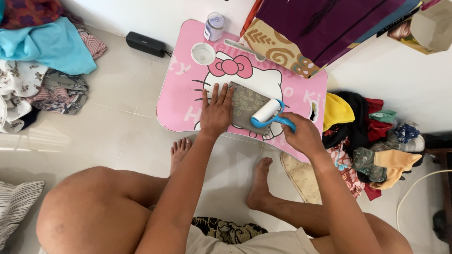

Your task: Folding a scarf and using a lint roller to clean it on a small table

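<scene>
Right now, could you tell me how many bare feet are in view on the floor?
2: the left foot lies by the pink table edge, and the right foot lies beside a beige slipper. None seems hidden.

Cloth piece (248,104) on small table (176,101), under left hand (216,113); roller (266,111) on its right side, in right hand (303,135); jar (214,26) behind.

pink cartoon-cat lap table (179,101) on pale tiled floor (117,136), bearing leaf-patterned fabric piece (247,104), clear jar (214,26), white lid (203,53), folded patterned cloth stack (282,44)
</scene>
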